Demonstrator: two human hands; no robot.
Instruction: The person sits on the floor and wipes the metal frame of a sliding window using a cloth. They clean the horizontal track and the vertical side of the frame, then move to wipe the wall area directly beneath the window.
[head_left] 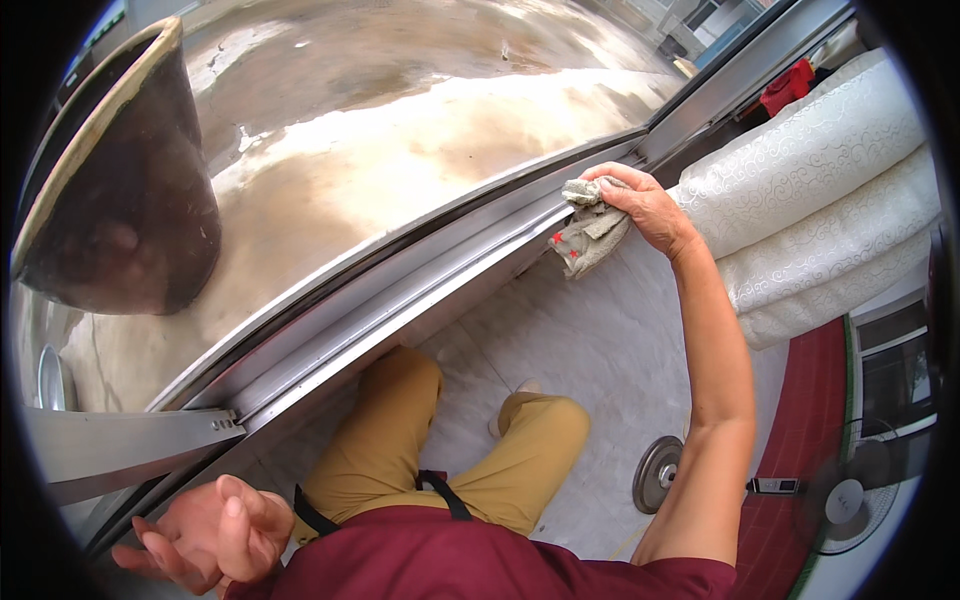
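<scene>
Our right grip [650, 212] pinches a bunched grey-green cloth [595, 243] at the inner edge of the silver window track [400, 300], near its far end. Our left grip [215, 535], empty, has fingers loosely spread below the track's near end. To wipe well, we would likely press folded cloth along the grooves, avoiding the white curtain [810, 160] right of the track.

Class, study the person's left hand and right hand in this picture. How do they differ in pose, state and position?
The left hand is empty, palm up, fingers loosely curled; the right hand pinches a grey cloth. The left hand sits close to the body, whereas the right hand reaches out beside the metal frame. Both hands are bare.
</scene>
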